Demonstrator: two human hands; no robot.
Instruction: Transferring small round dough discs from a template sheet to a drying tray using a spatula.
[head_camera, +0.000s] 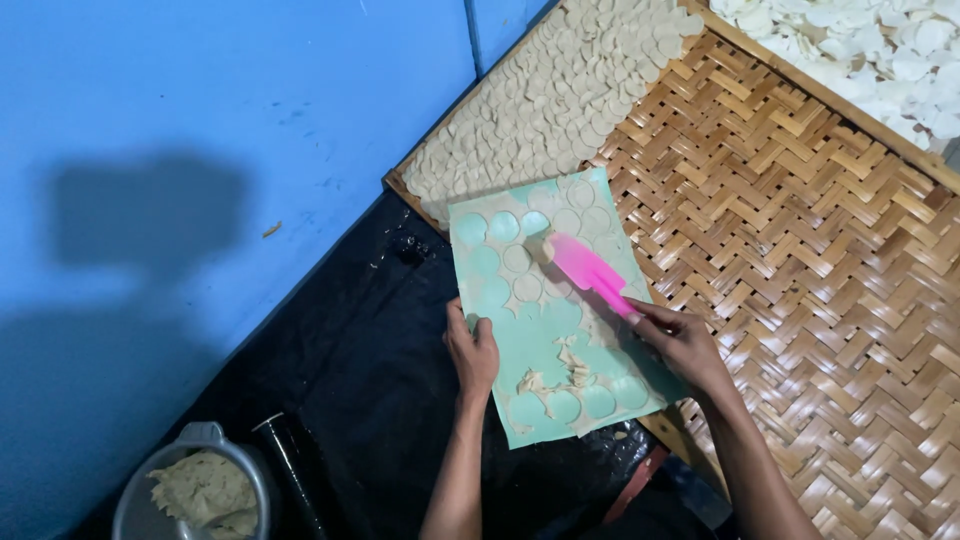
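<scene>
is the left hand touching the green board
Touching: the head view shows the left hand gripping the left edge of the green board.

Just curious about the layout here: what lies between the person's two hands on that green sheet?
In the head view, between the left hand and right hand lies the green sheet, bearing torn dough scraps and round cut-out marks.

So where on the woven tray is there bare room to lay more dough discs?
Bare weave on the woven tray lies right of the green board and below the laid discs. Crowded: the top-left corner and the neighbouring tray.
</scene>
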